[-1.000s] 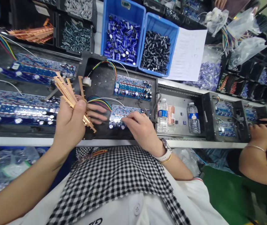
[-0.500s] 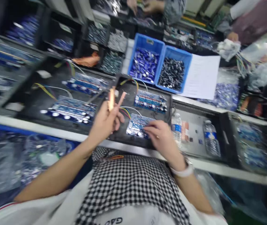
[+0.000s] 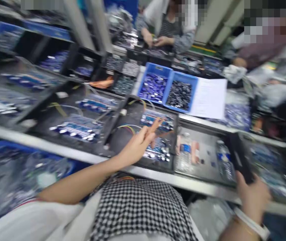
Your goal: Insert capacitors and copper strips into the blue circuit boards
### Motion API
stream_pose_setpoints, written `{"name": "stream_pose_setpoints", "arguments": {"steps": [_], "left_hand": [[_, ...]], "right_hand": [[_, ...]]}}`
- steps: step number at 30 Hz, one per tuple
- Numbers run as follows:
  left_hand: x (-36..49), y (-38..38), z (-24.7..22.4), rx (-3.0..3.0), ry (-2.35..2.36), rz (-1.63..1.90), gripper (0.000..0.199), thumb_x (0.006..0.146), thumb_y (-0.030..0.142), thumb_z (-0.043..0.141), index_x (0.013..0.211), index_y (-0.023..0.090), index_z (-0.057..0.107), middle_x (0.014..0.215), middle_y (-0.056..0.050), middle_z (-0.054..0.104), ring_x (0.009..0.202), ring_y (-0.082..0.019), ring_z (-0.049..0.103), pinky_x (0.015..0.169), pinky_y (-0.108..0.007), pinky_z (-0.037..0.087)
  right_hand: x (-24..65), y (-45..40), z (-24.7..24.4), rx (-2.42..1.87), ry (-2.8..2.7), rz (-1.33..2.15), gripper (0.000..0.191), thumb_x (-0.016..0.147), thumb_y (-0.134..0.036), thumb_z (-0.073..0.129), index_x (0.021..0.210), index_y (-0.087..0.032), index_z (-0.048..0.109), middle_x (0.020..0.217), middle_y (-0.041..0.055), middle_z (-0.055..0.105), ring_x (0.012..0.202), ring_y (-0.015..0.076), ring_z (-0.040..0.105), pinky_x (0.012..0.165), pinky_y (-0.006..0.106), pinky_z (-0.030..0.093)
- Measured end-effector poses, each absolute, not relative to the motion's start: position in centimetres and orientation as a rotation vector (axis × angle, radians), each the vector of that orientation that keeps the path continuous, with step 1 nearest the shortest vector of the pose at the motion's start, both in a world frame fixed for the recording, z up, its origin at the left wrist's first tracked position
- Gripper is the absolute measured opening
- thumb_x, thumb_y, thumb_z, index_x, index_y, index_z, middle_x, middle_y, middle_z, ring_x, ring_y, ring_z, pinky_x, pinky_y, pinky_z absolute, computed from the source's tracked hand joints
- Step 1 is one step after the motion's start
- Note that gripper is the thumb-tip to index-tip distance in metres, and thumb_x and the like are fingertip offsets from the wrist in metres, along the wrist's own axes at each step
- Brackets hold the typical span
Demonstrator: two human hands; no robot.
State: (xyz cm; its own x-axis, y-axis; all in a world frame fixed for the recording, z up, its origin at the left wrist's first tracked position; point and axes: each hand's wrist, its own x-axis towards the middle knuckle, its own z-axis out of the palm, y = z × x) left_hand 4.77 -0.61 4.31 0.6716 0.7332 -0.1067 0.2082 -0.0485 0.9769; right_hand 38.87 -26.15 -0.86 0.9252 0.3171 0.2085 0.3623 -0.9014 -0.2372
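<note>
My left hand (image 3: pixel 141 143) is closed around thin orange strips (image 3: pixel 156 125), whose ends stick out past the fingers. It hovers over a blue circuit board (image 3: pixel 158 150) in a black tray, partly covering it. Behind it lies a second blue board (image 3: pixel 146 117) with coloured wires attached. Far to the right, my right hand (image 3: pixel 255 194) is closed on the edge of a black tray (image 3: pixel 239 155), thumb on the near end. Blur hides the fingertips there. Further blue boards (image 3: pixel 261 155) lie beyond that edge, smeared by motion.
Two blue bins, of blue parts (image 3: pixel 153 87) and black parts (image 3: pixel 179 94), stand behind the trays beside a white paper sheet (image 3: pixel 209 97). Water bottles (image 3: pixel 185 152) lie in a grey tray section. More boards (image 3: pixel 76 127) fill trays at left. Across the bench a person's hands (image 3: pixel 155 41) are working.
My right hand has left the near circuit board and moved right, taking hold of the black tray's edge. My left hand has shifted right over that board, still with the orange strips. The view has tilted.
</note>
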Motion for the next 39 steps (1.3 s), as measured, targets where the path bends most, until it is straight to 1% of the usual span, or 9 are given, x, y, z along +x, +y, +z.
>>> {"name": "stream_pose_setpoints", "arguments": {"steps": [5, 11, 15, 18, 21, 25, 31, 34, 39], "left_hand": [[11.1, -2.6, 3.2, 1.336, 0.621, 0.279, 0.026, 0.096, 0.045, 0.045, 0.097, 0.019, 0.042, 0.074, 0.002, 0.056, 0.048, -0.007, 0.031, 0.044, -0.021, 0.025], [15.9, -5.2, 3.4, 1.397, 0.594, 0.173, 0.026, 0.095, 0.042, 0.046, 0.092, 0.016, 0.046, 0.078, -0.002, 0.056, 0.056, -0.009, 0.035, 0.050, -0.022, 0.031], [17.4, -5.9, 3.0, 1.325, 0.637, 0.129, 0.025, 0.095, 0.041, 0.046, 0.097, 0.017, 0.045, 0.077, -0.001, 0.054, 0.056, -0.010, 0.034, 0.052, -0.023, 0.031], [18.1, -6.1, 2.7, 1.320, 0.666, 0.043, 0.028, 0.096, 0.046, 0.043, 0.098, 0.018, 0.043, 0.074, 0.000, 0.055, 0.055, -0.010, 0.032, 0.051, -0.024, 0.031], [19.1, -6.2, 3.0, 1.566, 0.643, -0.061, 0.032, 0.097, 0.050, 0.039, 0.094, 0.019, 0.046, 0.076, -0.001, 0.058, 0.060, -0.012, 0.042, 0.058, -0.026, 0.037], [21.4, -5.8, 3.9, 1.834, 0.637, -0.133, 0.035, 0.098, 0.052, 0.035, 0.092, 0.019, 0.049, 0.082, -0.003, 0.064, 0.073, -0.017, 0.056, 0.071, -0.033, 0.045], [24.8, -2.7, 3.0, 1.530, 0.691, 0.124, 0.045, 0.095, 0.047, 0.047, 0.134, 0.024, 0.044, 0.129, -0.013, 0.059, 0.102, -0.025, 0.066, 0.081, -0.039, 0.058], [25.4, -1.2, 2.3, 1.517, 0.797, 0.144, 0.037, 0.091, 0.049, 0.052, 0.114, 0.021, 0.058, 0.109, -0.012, 0.065, 0.084, -0.024, 0.069, 0.062, -0.033, 0.060], [25.7, -0.5, 2.0, 1.712, 0.837, 0.036, 0.034, 0.092, 0.052, 0.048, 0.095, 0.021, 0.062, 0.068, -0.004, 0.057, 0.050, -0.014, 0.047, 0.039, -0.024, 0.037]], "right_hand": [[38.1, -26.6, -2.4, -2.675, -0.708, -0.125, 0.043, 0.081, -0.028, 0.053, 0.119, -0.011, 0.063, 0.111, 0.0208, 0.065, 0.107, 0.0349, 0.058, 0.093, 0.052, 0.044], [30.9, -22.3, -2.1, -2.359, -1.016, 0.188, 0.037, 0.088, -0.020, 0.053, 0.124, -0.020, 0.059, 0.109, 0.0123, 0.061, 0.101, 0.0263, 0.057, 0.091, 0.044, 0.048], [29.2, -20.9, -1.3, -2.050, -1.175, 0.458, 0.034, 0.088, -0.022, 0.061, 0.122, -0.021, 0.060, 0.112, 0.0102, 0.064, 0.106, 0.0250, 0.058, 0.095, 0.043, 0.048], [30.8, -20.9, -0.8, -1.708, -0.992, 0.640, 0.036, 0.091, -0.028, 0.062, 0.126, -0.027, 0.058, 0.104, 0.0039, 0.068, 0.095, 0.0174, 0.064, 0.089, 0.034, 0.053], [33.4, -21.1, -0.1, -1.589, -0.850, 0.606, 0.041, 0.089, -0.031, 0.066, 0.129, -0.029, 0.056, 0.104, 0.0023, 0.069, 0.089, 0.0145, 0.066, 0.083, 0.030, 0.055], [37.1, -20.9, 1.5, -1.653, -1.291, 0.571, 0.016, 0.094, -0.025, 0.060, 0.105, -0.026, 0.071, 0.095, 0.0023, 0.069, 0.088, 0.0139, 0.064, 0.080, 0.028, 0.052], [46.3, -18.2, 1.5, -1.934, -1.698, 0.213, 0.025, 0.099, -0.022, 0.047, 0.102, -0.022, 0.072, 0.101, 0.0054, 0.063, 0.090, 0.0160, 0.059, 0.078, 0.031, 0.048], [50.9, -16.1, -0.5, -2.033, -1.791, 0.131, 0.023, 0.098, -0.026, 0.050, 0.102, -0.026, 0.072, 0.095, 0.0037, 0.063, 0.090, 0.0181, 0.057, 0.081, 0.034, 0.045], [53.5, -14.0, -3.3, -2.070, -1.938, 0.148, 0.025, 0.099, -0.027, 0.048, 0.103, -0.030, 0.072, 0.094, 0.0026, 0.064, 0.093, 0.0209, 0.051, 0.082, 0.038, 0.038]]}}
